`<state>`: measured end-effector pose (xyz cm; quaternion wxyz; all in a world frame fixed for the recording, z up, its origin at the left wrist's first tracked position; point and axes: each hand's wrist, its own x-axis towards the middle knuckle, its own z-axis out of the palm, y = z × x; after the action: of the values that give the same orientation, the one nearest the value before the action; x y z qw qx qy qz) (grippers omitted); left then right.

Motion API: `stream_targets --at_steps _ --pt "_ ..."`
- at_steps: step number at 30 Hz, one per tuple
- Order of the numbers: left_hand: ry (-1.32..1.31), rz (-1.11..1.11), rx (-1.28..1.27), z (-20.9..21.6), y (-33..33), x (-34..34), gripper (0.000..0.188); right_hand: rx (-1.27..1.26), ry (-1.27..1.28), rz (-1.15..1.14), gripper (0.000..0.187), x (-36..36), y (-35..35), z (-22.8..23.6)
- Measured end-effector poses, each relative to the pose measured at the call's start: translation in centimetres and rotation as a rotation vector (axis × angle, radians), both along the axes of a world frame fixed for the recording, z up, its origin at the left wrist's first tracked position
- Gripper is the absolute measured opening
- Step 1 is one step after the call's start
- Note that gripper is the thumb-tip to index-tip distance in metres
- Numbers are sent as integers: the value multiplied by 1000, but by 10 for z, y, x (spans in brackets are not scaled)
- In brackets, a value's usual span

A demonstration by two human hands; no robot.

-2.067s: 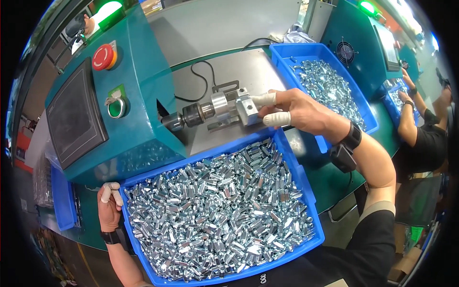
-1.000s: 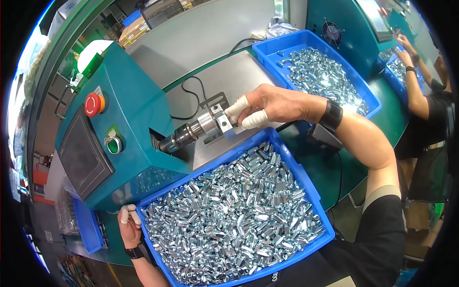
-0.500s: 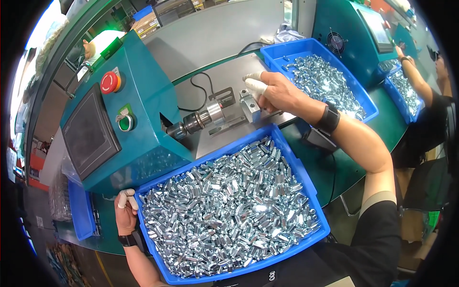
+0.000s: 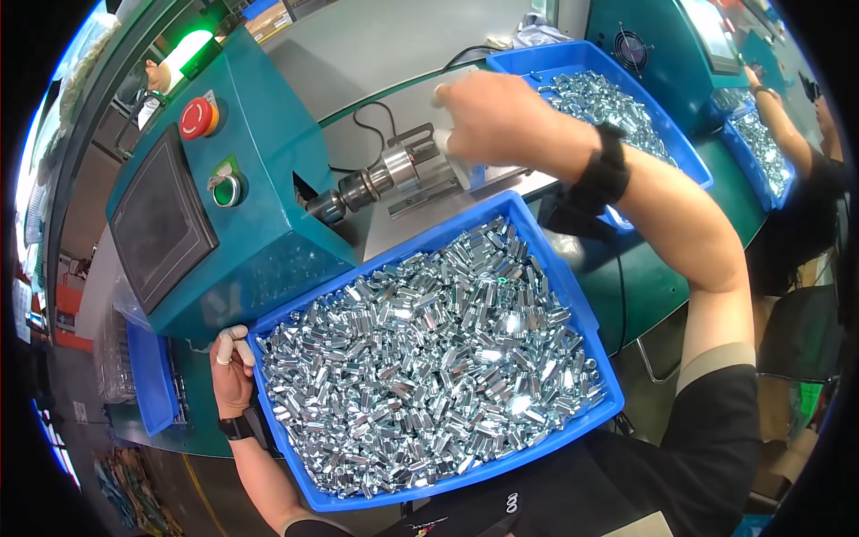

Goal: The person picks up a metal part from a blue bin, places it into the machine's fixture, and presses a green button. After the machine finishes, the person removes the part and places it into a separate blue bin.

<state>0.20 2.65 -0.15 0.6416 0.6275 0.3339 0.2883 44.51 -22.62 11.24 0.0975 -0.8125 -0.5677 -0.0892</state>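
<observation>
A large blue tray (image 4: 429,494) full of shiny hexagonal metal nuts (image 4: 429,367) lies in front of me. At its left corner, my left hand (image 4: 233,371) has bent, white-capped fingers closed against the rim. My right hand (image 4: 506,121) reaches over the metal clamp block (image 4: 470,170) on the machine bed. Its white-capped thumb and forefinger are apart, with nothing visible between them; the other fingers are hidden. Left of that hand, a round metal chuck (image 4: 398,168) sits on the spindle (image 4: 358,188) of the teal machine (image 4: 259,179).
Behind my right arm stands another blue tray (image 4: 689,166) of metal pieces. The machine carries a red stop button (image 4: 198,117), a green button (image 4: 226,190) and a dark screen (image 4: 161,228). A co-worker's arm (image 4: 783,130) is at the far right.
My right hand has shifted left and up, turning so its back faces me and covers more of the clamp block. My left hand stays at the tray corner; the whole view has shifted slightly.
</observation>
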Motion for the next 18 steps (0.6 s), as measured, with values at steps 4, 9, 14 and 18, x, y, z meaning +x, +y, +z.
stream_targets --at_steps 4,9,14,18 --pt "0 16 7 -3 0 -4 36 -25 51 -148 42 27 -16 0" --pt "-4 8 6 2 -2 3 35 -81 -216 -483 40 105 -103 -16" --pt "1 -25 16 2 3 -1 34 288 100 67 34 62 -125 -23" --pt "7 -4 -3 -3 4 -7 36 89 393 597 35 -40 -93 -33"
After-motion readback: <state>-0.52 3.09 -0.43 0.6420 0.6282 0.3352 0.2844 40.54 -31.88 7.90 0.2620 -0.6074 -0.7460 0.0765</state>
